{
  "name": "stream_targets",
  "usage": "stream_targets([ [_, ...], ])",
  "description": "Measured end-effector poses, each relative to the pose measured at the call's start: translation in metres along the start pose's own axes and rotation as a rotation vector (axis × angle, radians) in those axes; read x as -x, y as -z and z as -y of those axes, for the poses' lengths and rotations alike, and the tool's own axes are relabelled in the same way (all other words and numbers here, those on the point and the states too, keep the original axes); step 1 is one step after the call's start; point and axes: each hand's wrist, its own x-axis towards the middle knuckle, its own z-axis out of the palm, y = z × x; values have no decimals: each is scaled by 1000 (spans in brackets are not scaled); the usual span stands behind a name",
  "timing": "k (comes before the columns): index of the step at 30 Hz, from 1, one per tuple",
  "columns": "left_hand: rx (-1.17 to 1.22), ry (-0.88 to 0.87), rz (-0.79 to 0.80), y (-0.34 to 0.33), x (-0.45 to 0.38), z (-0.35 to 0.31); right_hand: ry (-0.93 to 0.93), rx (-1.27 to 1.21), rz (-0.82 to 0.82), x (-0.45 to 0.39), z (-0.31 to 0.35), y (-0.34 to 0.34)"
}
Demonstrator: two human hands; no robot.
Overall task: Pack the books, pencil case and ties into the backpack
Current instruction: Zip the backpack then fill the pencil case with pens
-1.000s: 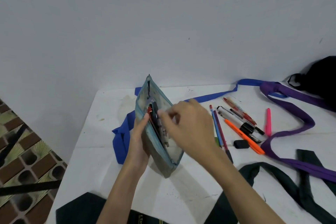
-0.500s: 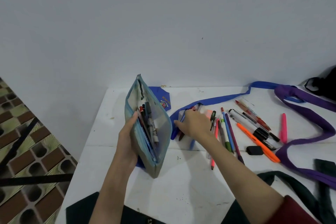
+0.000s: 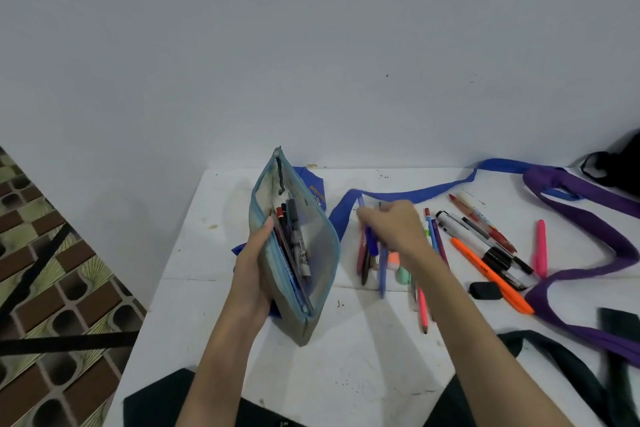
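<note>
My left hand [image 3: 254,270] grips a light-blue mesh pencil case [image 3: 313,274] held upright with its zip open; several pens stand inside it. To its right, my right hand [image 3: 394,229] curls round a bunch of pens [image 3: 372,253] and lifts them off the white table [image 3: 346,357]. More loose pens [image 3: 485,239] and an orange marker [image 3: 491,276] lie further right. A blue tie [image 3: 415,192], a purple tie [image 3: 595,229] and a dark green tie [image 3: 571,367] trail across the table. The black backpack [image 3: 616,163] shows at the far right edge.
A pink highlighter [image 3: 540,248] and a small black eraser [image 3: 485,289] lie among the pens. A dark object [image 3: 162,399] sits at the table's near edge. The wall stands right behind the table. Patterned floor tiles [image 3: 52,305] lie off the table's left edge.
My right hand left the case opening, went right to the loose pens and closed on a bunch, now raised off the table. The case stays in my left hand.
</note>
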Motion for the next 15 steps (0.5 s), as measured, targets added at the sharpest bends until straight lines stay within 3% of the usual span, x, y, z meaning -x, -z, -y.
stream_targets([
  [2,-19,4,1,-1,0,2,-1,-366,98,22,23,19],
  [3,-23,-3,-4,-2,0,3,43,-415,161,33,33,25],
  [6,-32,-23,-8,-6,0,5,165,-240,241,56,54,26],
  [11,-8,-5,-22,-5,-1,6,100,-114,73,52,41,15],
  [15,1,-5,-16,-6,-2,6,81,317,-17,34,17,33],
])
